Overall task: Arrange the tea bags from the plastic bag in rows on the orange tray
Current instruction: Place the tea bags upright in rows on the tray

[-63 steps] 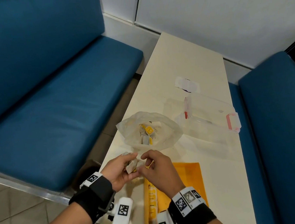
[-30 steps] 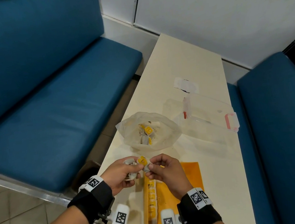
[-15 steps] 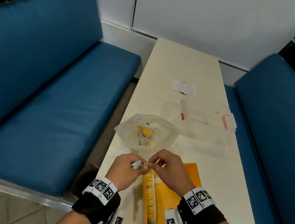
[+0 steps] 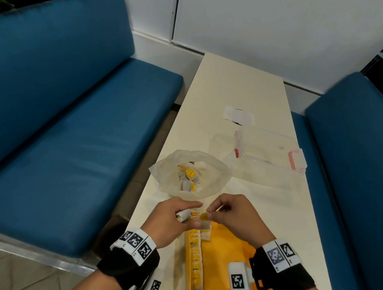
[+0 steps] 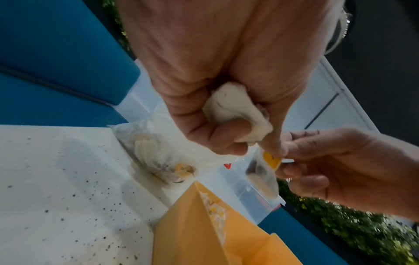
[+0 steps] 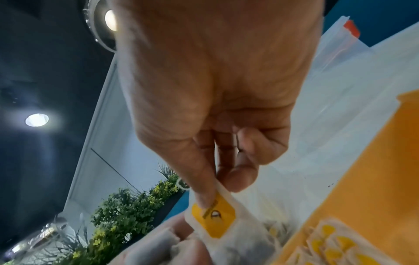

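Observation:
The orange tray point(image 4: 224, 255) lies at the table's near edge with a row of tea bags point(image 4: 195, 256) along its left side. Beyond it, the open plastic bag point(image 4: 189, 176) holds several more tea bags. My left hand point(image 4: 170, 221) point(image 5: 229, 114) curls round a crumpled white tea bag point(image 5: 235, 107) over the tray's far left corner. My right hand point(image 4: 231, 214) point(image 6: 217, 179) pinches the top of another tea bag with a yellow tag point(image 6: 213, 215) point(image 5: 271, 160) point(image 4: 203, 217), which hangs over the tray. The left index fingertip touches that tag too.
A clear zip bag with pink seals point(image 4: 270, 152) lies right of the plastic bag, and a white paper slip point(image 4: 238, 116) sits further back. Blue benches point(image 4: 66, 147) flank the cream table point(image 4: 238, 80) on both sides.
Both hands have come down from near the plastic bag to just above the tray's far left corner. The right hand now pinches one tea bag apart from the left hand's bundle.

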